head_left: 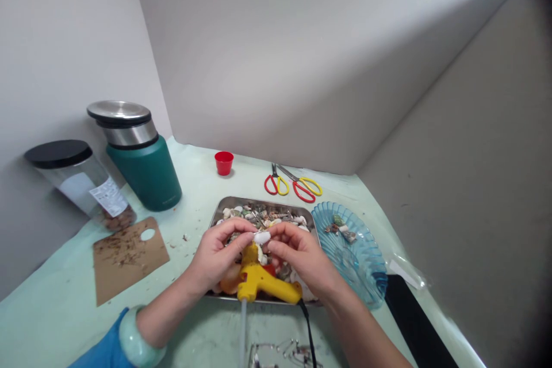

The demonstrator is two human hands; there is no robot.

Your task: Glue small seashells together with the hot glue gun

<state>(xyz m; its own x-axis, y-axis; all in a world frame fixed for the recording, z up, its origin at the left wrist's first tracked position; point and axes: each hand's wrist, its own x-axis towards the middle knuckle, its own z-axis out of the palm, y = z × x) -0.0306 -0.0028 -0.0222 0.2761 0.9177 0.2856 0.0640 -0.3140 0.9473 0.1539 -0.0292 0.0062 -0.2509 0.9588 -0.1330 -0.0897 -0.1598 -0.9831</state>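
Above the tray, my left hand [224, 251] and my right hand [301, 250] meet fingertip to fingertip around a small white shell [261, 237]. Both sets of fingers are closed in a pinch on it. Directly below lies a yellow glue gun [271, 286], its nozzle end near my fingers and a pale glue stick [244, 328] running out of its rear. A metal tray [219, 207] full of mixed shells sits under the hands and the gun. My hands and the gun hide part of the tray.
Right of the tray stands a blue scalloped dish [366, 253] with several shells. Behind are two pairs of scissors [276, 179] and a red cup [223, 163]. A green bottle [146, 172], jar [81, 181] and brown card [129, 264] are left. Wire pieces [280, 351] lie in front.
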